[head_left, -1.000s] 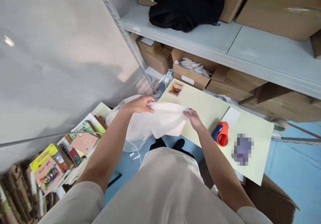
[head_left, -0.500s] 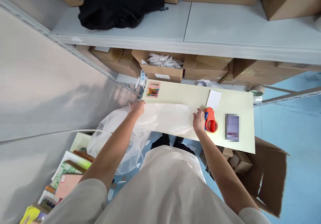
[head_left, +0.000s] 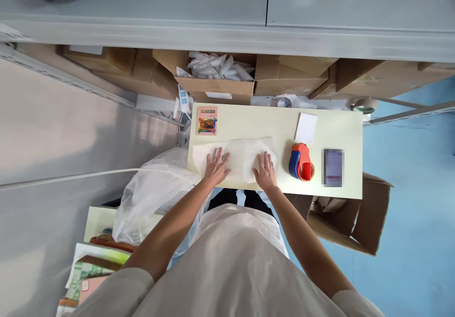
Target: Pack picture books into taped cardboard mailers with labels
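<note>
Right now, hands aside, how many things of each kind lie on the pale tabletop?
Pink picture card: 1
Whitish sheet: 1
Tape dispenser, its roll included: 1
White rectangular item: 1
Pixelated purple item: 1
Total: 5

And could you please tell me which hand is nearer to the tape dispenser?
Right: the right hand is a little left of the tape dispenser, not touching; the left hand is farther left.

Left hand [head_left: 216, 169] palm down, open; right hand [head_left: 266, 173] same; left forearm [head_left: 179, 215], right forearm [head_left: 300, 231] stretched forward.
</note>
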Motion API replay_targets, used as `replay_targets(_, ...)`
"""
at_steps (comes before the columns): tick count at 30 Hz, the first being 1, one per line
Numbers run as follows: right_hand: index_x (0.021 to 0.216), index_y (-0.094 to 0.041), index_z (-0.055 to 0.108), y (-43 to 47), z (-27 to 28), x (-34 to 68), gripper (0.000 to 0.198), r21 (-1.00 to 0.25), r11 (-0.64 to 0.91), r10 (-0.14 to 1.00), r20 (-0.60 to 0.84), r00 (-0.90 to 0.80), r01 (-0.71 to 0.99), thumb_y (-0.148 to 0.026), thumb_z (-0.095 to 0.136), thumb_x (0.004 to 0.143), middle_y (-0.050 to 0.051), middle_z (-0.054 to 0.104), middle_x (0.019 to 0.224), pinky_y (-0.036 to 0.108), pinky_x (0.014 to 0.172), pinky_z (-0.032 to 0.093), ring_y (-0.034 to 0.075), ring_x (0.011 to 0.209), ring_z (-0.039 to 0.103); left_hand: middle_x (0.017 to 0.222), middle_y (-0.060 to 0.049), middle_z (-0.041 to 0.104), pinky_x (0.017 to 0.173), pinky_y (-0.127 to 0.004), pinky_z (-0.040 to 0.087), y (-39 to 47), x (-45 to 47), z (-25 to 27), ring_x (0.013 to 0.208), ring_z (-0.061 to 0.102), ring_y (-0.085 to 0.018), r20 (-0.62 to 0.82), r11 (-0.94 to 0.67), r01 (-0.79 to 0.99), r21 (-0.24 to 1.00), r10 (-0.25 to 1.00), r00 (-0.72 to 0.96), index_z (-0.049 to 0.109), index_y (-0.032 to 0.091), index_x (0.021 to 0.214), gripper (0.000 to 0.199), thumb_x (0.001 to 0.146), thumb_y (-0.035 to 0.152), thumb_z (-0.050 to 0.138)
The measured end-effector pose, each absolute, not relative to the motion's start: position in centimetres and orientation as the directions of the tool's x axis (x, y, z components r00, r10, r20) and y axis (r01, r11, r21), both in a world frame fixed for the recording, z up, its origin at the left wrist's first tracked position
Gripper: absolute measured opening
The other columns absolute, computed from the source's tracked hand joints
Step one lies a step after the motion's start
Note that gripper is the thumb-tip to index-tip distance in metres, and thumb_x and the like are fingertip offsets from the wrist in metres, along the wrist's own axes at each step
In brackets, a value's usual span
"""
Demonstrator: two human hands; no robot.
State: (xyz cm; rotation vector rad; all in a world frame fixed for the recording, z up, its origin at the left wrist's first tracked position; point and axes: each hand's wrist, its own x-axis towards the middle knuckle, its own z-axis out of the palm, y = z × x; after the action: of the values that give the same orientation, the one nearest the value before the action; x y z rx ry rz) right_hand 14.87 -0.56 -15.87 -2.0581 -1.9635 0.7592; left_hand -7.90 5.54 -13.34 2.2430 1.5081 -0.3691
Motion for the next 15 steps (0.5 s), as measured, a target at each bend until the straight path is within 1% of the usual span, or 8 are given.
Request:
replay_targets(1,0.145,-0.014,0.027,-0.7,-16.2,14.8,0.058,-0.436,-0.149,0.96,-0.281,0.023,0.887,-0.028,0.039,0.09,0.019,0.019,0.154,0.056,0.107,0.027,0.033,0.142,0.014,0.156,-0.016,0.008,0.108,-0.064,0.011,5.4,-8.1,-14.0,0.143,0.005,-0.039,-0.47,-0.306,0.936,0.174,0.809,0.352,0.029,0.022,0.146,0.071,0.083,0.046,0.053)
replay_targets(3,0.146,-0.016,0.026,-1.2,-16.5,15.4,0.061,-0.349,-0.225,0.935,-0.341,0.101,0.91,-0.03,0.043,0.089,0.019,0.015,0.155,0.056,0.107,0.027,0.035,0.142,0.013,0.157,-0.016,0.004,0.106,-0.067,0.01,5.5,-8.5,-14.9,0.142,0.001,-0.041,-0.513,-0.3,0.937,0.179,0.784,0.349,0.024,0.023,0.147,0.08,0.079,0.05,0.057)
replay_targets(5,0.146,-0.017,0.025,-2.0,-16.5,16.3,0.062,-0.293,-0.258,0.921,-0.362,0.143,0.921,-0.031,0.044,0.089,0.018,0.014,0.155,0.056,0.106,0.028,0.035,0.142,0.014,0.157,-0.015,0.003,0.106,-0.067,0.009,5.7,-8.7,-15.4,0.142,0.0,-0.041,-0.53,-0.34,0.913,0.224,0.744,0.407,0.021,0.023,0.148,0.086,0.077,0.051,0.061)
replay_targets(7,0.147,-0.017,0.024,-2.8,-16.2,17.1,0.063,-0.275,-0.268,0.916,-0.369,0.156,0.923,-0.032,0.044,0.089,0.018,0.013,0.155,0.055,0.105,0.03,0.035,0.142,0.015,0.157,-0.015,0.004,0.107,-0.066,0.008,5.9,-8.7,-15.5,0.142,0.0,-0.041,-0.53,-0.372,0.888,0.269,0.713,0.459,0.02,0.023,0.148,0.088,0.076,0.049,0.063)
replay_targets(10,0.145,-0.017,0.027,-3.0,-15.5,17.2,0.062,-0.287,-0.285,0.921,-0.345,0.18,0.915,-0.033,0.044,0.088,0.018,0.015,0.155,0.057,0.104,0.03,0.036,0.141,0.015,0.156,-0.018,0.003,0.107,-0.066,0.007,6.0,-8.7,-15.2,0.142,-0.001,-0.042,-0.504,-0.367,0.878,0.306,0.72,0.477,0.023,0.023,0.147,0.09,0.073,0.046,0.068)
replay_targets(12,0.144,-0.016,0.029,-2.0,-14.8,16.4,0.061,-0.324,-0.291,0.938,-0.281,0.202,0.9,-0.036,0.043,0.089,0.019,0.016,0.154,0.06,0.104,0.029,0.038,0.142,0.013,0.156,-0.019,0.001,0.107,-0.066,0.007,6.4,-8.9,-14.8,0.142,-0.002,-0.042,-0.465,-0.346,0.868,0.356,0.74,0.486,0.024,0.022,0.147,0.091,0.072,0.049,0.068)
replay_targets(14,0.143,-0.015,0.031,0.2,-14.0,15.0,0.059,-0.41,-0.245,0.964,-0.203,0.173,0.879,-0.039,0.041,0.09,0.02,0.02,0.153,0.062,0.104,0.028,0.037,0.142,0.014,0.156,-0.019,-0.001,0.108,-0.064,0.009,7.3,-9.4,-14.4,0.142,-0.002,-0.041,-0.41,-0.274,0.868,0.414,0.796,0.446,0.023,0.02,0.147,0.088,0.076,0.053,0.062)
replay_targets(15,0.142,-0.015,0.032,1.7,-13.7,13.9,0.058,-0.475,-0.204,0.975,-0.173,0.137,0.856,-0.039,0.041,0.09,0.02,0.024,0.151,0.06,0.105,0.029,0.035,0.141,0.018,0.156,-0.018,-0.001,0.109,-0.062,0.011,8.0,-9.8,-14.2,0.143,-0.002,-0.039,-0.376,-0.208,0.875,0.437,0.842,0.387,0.022,0.019,0.147,0.084,0.079,0.054,0.057)
